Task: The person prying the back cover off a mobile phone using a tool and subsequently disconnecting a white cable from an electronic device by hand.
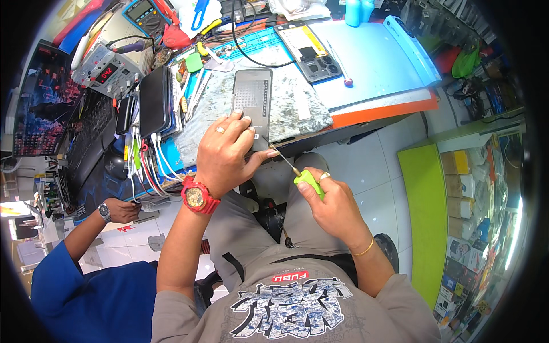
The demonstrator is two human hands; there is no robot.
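The dark smartphone (253, 86) lies forward and to the left of your right hand (334, 207), its long axis running almost straight away from you at the near edge of the mottled table (200, 123). Your left hand (224, 150) is the nearer, fingers over the phone's near end and thumb by its corner. Your right hand is closed round a lime-green-handled tool (311, 183), the slim shaft angled to the phone's right edge; whether the tip touches, you can't tell. The phone looks flat and round-cornered, with a dotted grey patch.
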